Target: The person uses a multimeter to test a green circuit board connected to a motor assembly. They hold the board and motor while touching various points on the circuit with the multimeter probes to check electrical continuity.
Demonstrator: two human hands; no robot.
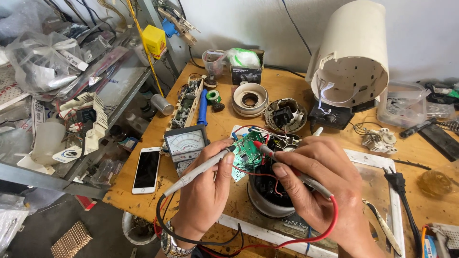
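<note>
My left hand grips a black-wired meter probe like a pen, its tip touching a small green circuit board. In my right hand is the red-wired probe, whose red tip also rests on the board. The board sits tilted over the open top of a round grey and black appliance base, with red wires running into it. An analog multimeter lies just left of my left hand.
A white phone lies near the bench's left edge. A cream cylindrical housing stands tipped at the back, with round parts, a blue-handled tool and a black plug around. Cluttered shelves fill the left.
</note>
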